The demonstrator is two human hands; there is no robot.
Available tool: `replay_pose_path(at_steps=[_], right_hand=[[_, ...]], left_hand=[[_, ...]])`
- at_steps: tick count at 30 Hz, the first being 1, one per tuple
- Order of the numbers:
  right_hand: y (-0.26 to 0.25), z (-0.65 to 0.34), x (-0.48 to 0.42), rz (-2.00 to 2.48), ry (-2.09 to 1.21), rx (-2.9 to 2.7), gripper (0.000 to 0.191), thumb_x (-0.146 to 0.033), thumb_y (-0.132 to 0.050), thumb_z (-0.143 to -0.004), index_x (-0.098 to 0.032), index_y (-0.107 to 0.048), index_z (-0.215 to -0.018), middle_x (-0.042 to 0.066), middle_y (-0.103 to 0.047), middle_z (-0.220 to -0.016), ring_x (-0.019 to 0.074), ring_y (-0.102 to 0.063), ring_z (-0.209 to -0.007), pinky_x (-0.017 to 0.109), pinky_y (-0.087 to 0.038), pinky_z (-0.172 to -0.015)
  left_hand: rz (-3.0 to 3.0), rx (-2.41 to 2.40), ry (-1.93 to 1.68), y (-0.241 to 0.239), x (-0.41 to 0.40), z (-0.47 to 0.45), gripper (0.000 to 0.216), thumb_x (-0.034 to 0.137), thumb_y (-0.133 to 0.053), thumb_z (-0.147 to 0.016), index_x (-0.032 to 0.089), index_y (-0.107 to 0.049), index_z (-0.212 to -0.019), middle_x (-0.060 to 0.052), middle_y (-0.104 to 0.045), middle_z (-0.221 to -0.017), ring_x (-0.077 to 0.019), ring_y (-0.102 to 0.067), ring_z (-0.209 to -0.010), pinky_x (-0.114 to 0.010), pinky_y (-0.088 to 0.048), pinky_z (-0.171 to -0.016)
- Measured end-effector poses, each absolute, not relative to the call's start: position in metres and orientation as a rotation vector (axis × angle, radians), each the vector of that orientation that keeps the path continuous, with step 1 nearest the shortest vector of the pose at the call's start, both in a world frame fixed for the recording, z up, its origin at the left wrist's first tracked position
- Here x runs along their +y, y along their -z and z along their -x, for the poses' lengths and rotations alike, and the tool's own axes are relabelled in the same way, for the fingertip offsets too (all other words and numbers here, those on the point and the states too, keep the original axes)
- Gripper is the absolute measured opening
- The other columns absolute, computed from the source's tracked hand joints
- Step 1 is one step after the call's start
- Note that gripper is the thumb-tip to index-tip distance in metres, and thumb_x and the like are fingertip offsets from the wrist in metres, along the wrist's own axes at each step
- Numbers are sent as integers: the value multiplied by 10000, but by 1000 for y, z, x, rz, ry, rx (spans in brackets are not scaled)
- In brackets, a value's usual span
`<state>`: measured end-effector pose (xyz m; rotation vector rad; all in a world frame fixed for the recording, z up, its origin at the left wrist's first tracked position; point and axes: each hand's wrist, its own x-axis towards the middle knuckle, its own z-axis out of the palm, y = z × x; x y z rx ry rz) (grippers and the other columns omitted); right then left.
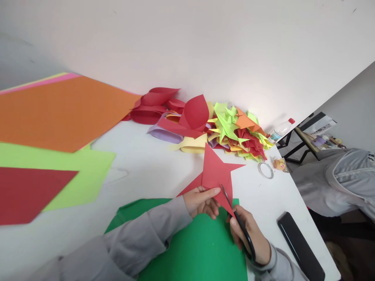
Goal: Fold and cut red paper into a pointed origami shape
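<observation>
My left hand (pixel 203 202) pinches the lower edge of a red paper star (pixel 216 170), thumb on top and fingers beneath. The star has long pointed tips and is held above the table. In my right hand (pixel 251 233) is a pair of scissors (pixel 245 231) with black handles, fingers wrapped round them. Their blades lie along the star's lower right point, and the lower blade is hidden by the paper. Below both hands a large green paper sheet (pixel 202 246) spreads over the near table edge, curving downward.
Orange (pixel 67 113), light green (pixel 96 171) and red sheets (pixel 35 191) lie left. Rolled red paper (pixel 154 105) and a pile of cut paper stars (pixel 240 132) line the wall. Right are a tape roll (pixel 266 170), bottle (pixel 281 130), black case (pixel 300 246) and a person in grey (pixel 336 179).
</observation>
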<state>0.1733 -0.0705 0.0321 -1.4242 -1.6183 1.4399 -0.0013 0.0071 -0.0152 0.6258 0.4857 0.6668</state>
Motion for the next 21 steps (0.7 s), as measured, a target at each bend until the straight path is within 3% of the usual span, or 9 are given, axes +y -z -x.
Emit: replay_pose_path(at_steps=[3,9,21], right_hand=[[-33,-173,-70,1426,-1437,-1619,545,-745,-468,-808,-206,-392,-783,-135,-332,-404,34,-246,-315,198,-156,-354],[-28,-174,-70,1413,-1464,-1585,542,-742,-493,-796,-209,-392,-779,-134,-326,-396,34,-241,-308,199,-137,-348],[-28,-175,-70,1419,-1471,-1569,548,-739,-526,-779,-213,-374,-741,-123,-316,-453,29,-251,-355,207,-166,-362]], left_hand=[[-622,480,-671,16,8,1,465,527,-819,-591,86,-678,-559,-53,-651,-474,-127,-596,-412,-209,-499,-411],[-585,497,-642,13,8,1,520,566,-856,-477,79,-689,-549,-60,-654,-469,-125,-590,-408,-213,-503,-410],[-546,482,-648,11,7,3,473,510,-865,-511,84,-671,-577,-40,-650,-496,-114,-576,-417,-218,-488,-414]])
